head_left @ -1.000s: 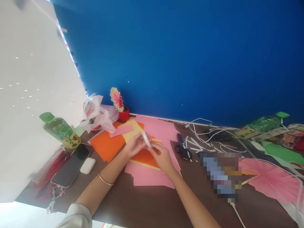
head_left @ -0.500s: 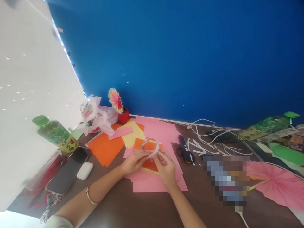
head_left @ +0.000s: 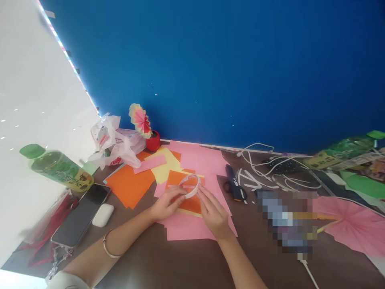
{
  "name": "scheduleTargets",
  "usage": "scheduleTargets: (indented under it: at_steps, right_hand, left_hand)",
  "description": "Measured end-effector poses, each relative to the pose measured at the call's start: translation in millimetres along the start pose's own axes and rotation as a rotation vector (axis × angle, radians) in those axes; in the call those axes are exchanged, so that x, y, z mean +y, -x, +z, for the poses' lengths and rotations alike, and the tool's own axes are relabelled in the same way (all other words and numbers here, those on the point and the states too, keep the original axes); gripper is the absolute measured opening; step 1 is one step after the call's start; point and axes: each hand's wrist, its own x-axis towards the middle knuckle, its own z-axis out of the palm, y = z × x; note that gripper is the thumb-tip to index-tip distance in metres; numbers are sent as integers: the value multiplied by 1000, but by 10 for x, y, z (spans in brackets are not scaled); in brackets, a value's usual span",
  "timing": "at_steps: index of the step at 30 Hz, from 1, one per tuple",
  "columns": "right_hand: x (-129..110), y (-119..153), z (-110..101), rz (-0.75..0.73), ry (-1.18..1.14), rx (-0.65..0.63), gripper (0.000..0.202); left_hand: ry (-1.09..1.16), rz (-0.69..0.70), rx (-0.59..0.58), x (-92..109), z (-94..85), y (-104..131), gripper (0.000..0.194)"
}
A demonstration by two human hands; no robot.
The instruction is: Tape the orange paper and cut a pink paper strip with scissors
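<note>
Between my two hands is a thin whitish roll of tape [head_left: 192, 194], tilted so that its open ring shows. My left hand [head_left: 167, 204] grips its left lower edge between thumb and fingers. My right hand [head_left: 214, 212] pinches the right side, fingers stretched along the band. Beneath lies a square of orange paper [head_left: 190, 206] with a pale strip across its upper part. That square rests on pink sheets [head_left: 192, 232] spread over the dark table.
Orange sheets [head_left: 130, 186], a plastic bag [head_left: 120, 146] and a phone [head_left: 81, 216] lie left, beside a green-capped bottle [head_left: 61, 170]. A paper flower stands in a red pot [head_left: 153, 141]. Rightward are a dark cutter [head_left: 234, 182], white cables [head_left: 255, 164] and a pink paper fan [head_left: 357, 222].
The roll of tape has tipped to a flatter angle in my hands. My right fingers have straightened along its side. The view has shifted slightly.
</note>
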Motion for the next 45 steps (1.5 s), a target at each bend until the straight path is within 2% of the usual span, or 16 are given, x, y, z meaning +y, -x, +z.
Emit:
scheduleTargets:
  at_steps: [3,7,15,22,26,29,31,35,40,45]
  right_hand:
    - [26,15,-49,-56,33,-91,64]
    - [35,24,-93,-41,1,-190,63]
    - [54,30,-82,-25,-50,-230,58]
    - [3,23,-89,-109,23,-135,63]
    - [-83,-28,-79,-133,-54,-143,58]
    - [-141,-62,-63,-169,-80,-120,59]
    - [-163,-65,-49,-172,-85,-94,62]
    - [-176,-41,-19,-72,-115,-55,54]
    - [-149,-85,-3,213,-169,86,34]
    - [-73,-142,-21,368,-213,137,21]
  left_hand:
    - [-20,-1,-12,10,-16,3,25]
    - [-34,22,-18,16,-31,11,26]
    - [53,16,-36,13,0,33,22]
    - [154,5,-80,15,26,53,23]
    - [287,-80,-101,54,93,49,32]
    - [323,-146,-50,78,144,40,35]
    - [267,-148,-13,83,159,33,39]
    - [25,-63,9,53,145,24,41]
    - [-174,38,30,17,105,26,33]
    - [-351,27,43,37,111,27,21]
